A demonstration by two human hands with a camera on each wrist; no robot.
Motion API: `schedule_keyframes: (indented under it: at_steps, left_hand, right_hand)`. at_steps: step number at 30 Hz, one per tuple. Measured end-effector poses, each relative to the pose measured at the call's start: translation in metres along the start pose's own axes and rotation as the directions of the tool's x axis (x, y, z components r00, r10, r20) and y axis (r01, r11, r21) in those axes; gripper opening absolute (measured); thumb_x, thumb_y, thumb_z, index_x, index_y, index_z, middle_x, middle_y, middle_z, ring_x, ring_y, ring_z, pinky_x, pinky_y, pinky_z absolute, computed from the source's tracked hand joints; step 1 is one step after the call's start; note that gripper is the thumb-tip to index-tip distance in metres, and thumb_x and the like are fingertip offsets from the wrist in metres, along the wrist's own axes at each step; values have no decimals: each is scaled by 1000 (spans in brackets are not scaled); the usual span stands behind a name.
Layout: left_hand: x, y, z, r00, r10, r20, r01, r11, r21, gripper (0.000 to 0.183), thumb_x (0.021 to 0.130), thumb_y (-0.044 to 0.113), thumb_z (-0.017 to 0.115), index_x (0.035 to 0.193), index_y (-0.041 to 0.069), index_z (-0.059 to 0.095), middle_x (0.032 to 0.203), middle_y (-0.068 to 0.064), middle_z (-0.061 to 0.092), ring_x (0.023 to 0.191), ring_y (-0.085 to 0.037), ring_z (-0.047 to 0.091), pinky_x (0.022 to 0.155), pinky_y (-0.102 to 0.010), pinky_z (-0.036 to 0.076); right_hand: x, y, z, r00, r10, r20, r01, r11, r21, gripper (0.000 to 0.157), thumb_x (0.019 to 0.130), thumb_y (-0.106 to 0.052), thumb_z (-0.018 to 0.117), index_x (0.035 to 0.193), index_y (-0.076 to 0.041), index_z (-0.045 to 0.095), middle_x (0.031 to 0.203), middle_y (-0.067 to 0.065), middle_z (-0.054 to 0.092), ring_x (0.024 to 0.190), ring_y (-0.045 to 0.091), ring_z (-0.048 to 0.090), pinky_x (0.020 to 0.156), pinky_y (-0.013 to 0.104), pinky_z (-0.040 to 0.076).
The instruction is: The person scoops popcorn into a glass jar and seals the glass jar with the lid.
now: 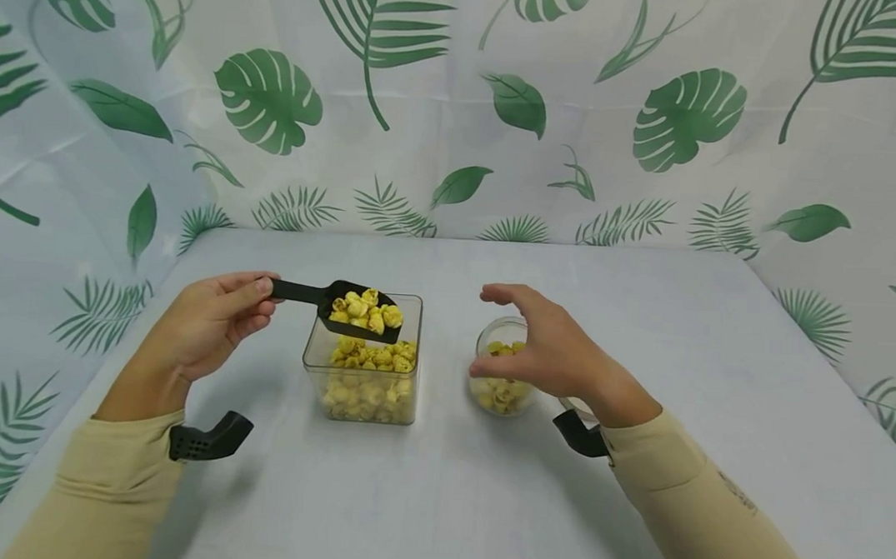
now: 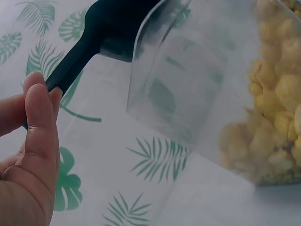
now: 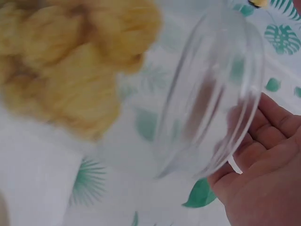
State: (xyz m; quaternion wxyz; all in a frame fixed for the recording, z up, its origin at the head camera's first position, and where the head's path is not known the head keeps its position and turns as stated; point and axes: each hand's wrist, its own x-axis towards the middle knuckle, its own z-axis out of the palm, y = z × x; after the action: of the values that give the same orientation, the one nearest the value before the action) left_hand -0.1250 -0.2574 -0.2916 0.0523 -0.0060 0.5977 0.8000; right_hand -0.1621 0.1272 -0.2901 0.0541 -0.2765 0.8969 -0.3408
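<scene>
My left hand (image 1: 217,319) pinches the handle of a black scoop (image 1: 297,291) between thumb and fingers. The scoop is full of yellow popcorn (image 1: 367,309) and hangs over the square clear container (image 1: 360,397), which holds more popcorn. In the left wrist view, the container wall (image 2: 155,99) overlaps part of the scoop. My right hand (image 1: 554,342) is spread beside a round glass jar (image 1: 502,323), thumb and fingers apart around its rim. Popcorn fills the jar's lower part. In the right wrist view, the jar's rim (image 3: 235,94) overlaps the fingers.
A round lid-like disc (image 1: 579,408) lies on the white table (image 1: 438,496), partly hidden under my right wrist. Black wrist mounts (image 1: 208,437) jut from both sleeves. A white cloth with green leaf prints (image 1: 439,146) stands behind and at the sides.
</scene>
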Motion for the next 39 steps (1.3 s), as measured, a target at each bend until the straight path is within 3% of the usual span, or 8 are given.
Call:
schedule_keyframes:
  at_steps: [12, 17, 25, 34, 39]
  left_hand:
    - [8, 7, 34, 998, 29, 51, -29, 1000, 3, 8, 100, 10, 62, 105, 7, 69, 82, -3, 69, 73, -7, 67, 70, -17, 58]
    - [13, 8, 48, 998, 11, 63, -13, 999, 31, 15, 102, 10, 60, 114, 2, 60, 82, -2, 67, 74, -6, 66, 69, -16, 57]
    - [22, 7, 67, 996, -15, 88, 12, 1000, 28, 25, 103, 10, 57, 123, -5, 52, 82, -1, 68, 73, -5, 65, 70, -15, 56]
    - [31, 0, 86, 996, -19, 84, 11, 995, 102, 34, 104, 9, 54, 132, -11, 47, 83, 0, 68, 75, -4, 66, 73, -16, 57]
    - [34, -4, 96, 997, -26, 75, 15, 989, 147, 32, 104, 8, 54, 130, -11, 49, 82, 0, 68, 75, -5, 66, 74, -16, 57]
  right_hand:
    - [-20, 30, 11, 993, 94, -74, -89, 994, 69, 94, 76, -32, 89, 150, -4, 39, 150, 10, 45, 139, 29, 38, 114, 54, 33]
    - [-21, 38, 14, 991, 91, -95, -84, 993, 79, 91, 77, -33, 88, 148, -3, 41, 148, 11, 47, 137, 31, 40, 112, 55, 34]
    - [-20, 41, 15, 990, 111, -90, -103, 991, 86, 90, 77, -33, 88, 149, -6, 41, 147, 10, 48, 134, 31, 43, 111, 56, 36]
    - [-20, 42, 15, 988, 133, -82, -125, 988, 92, 91, 78, -31, 87, 150, -5, 39, 147, 11, 49, 131, 33, 45, 108, 57, 39]
    - [-20, 42, 16, 987, 137, -80, -131, 988, 81, 90, 78, -32, 87, 150, -6, 39, 148, 11, 47, 136, 32, 42, 111, 57, 36]
